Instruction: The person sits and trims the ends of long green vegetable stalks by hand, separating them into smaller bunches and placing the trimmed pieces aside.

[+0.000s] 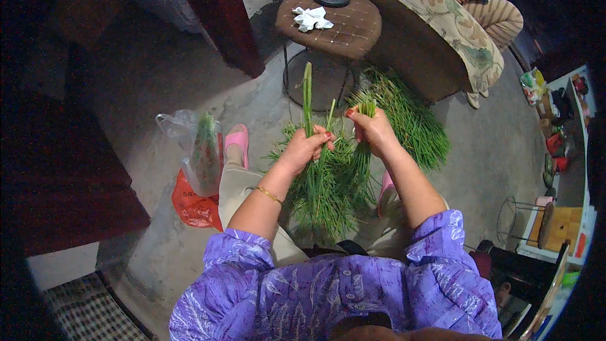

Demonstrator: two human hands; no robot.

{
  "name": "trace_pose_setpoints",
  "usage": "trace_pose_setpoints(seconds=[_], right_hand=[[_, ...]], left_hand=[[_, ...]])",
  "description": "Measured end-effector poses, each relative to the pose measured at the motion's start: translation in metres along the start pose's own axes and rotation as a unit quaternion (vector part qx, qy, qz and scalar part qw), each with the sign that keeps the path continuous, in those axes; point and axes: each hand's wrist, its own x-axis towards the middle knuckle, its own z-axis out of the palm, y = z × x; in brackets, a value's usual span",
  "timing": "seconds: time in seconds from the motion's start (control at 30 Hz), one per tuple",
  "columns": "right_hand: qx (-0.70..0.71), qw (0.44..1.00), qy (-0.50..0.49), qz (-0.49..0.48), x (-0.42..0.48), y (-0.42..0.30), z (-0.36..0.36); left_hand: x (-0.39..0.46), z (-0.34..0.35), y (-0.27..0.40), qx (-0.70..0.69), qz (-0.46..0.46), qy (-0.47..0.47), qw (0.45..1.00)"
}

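Note:
My left hand [307, 146] is closed around some long green stalks [307, 90], with more thin stems hanging below it. To its right, my right hand [371, 128] grips a bunch of thin green-leaved vegetables [362, 161], cut ends up and leaves hanging down. Below both hands lies a loose pile of the same kind of greens [326, 208] on the floor between my feet. A larger heap of long thin greens [412, 123] rests on the floor beyond my right hand.
Ahead stands a brown padded stool [350, 38] with crumpled white tissue [311, 18] on it. A clear plastic bag of greens [207, 166] and a red bag [191, 206] are by my left foot. A seated person [497, 19] occupies the covered sofa [454, 33] at upper right.

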Motion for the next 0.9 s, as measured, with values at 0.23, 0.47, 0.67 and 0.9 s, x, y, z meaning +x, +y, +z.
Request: trace_pose_setpoints(seconds=[0.23,0.47,0.67,0.9], right_hand=[[-0.197,0.979,-0.023,-0.053,0.006,0.006,-0.003],[0.031,0.993,-0.115,0.012,-0.003,0.005,0.008],[0.201,0.978,-0.046,-0.036,0.005,0.001,-0.009],[0.251,0.966,-0.027,-0.057,0.007,-0.018,-0.038]], left_hand=[[-0.005,0.001,0.009,-0.053,0.003,-0.007,0.999],[-0.005,0.010,0.003,0.095,0.019,-0.008,0.995],[-0.002,0.004,0.002,0.107,-0.020,-0.024,0.994],[-0.006,-0.002,0.009,0.147,0.013,-0.007,0.989]])
